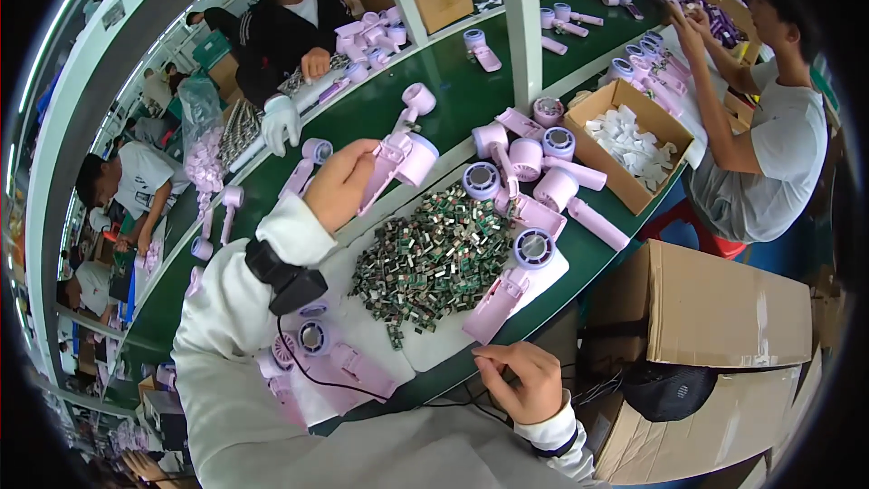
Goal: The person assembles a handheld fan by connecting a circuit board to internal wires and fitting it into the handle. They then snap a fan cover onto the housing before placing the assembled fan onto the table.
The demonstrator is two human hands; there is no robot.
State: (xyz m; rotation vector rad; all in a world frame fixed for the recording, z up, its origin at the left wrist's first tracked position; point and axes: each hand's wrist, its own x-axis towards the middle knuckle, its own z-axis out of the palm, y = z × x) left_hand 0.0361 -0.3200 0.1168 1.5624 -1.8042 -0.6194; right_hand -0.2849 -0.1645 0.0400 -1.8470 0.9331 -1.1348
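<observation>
My left hand point(339, 186) is closed around the handle part of a lilac handheld fan point(412, 161), raised over the belt's near edge. Below it spreads a heap of small green circuit boards point(434, 258) on a white sheet point(434, 346). By the table's near edge, my right hand point(525, 385) has thumb and forefinger pinched together; anything between them is too small to make out. Beside that hand lies an open lilac fan handle point(498, 306), with a round fan head point(534, 248) above it. Another lilac fan point(418, 101) lies just beyond the held one.
Lilac fan parts point(525, 158) crowd the right of the heap; others point(312, 340) lie at its lower left. A carton of white pieces point(636, 140) stands farther right. Large cardboard boxes point(724, 308) flank my right side. People work along the green belt point(348, 113).
</observation>
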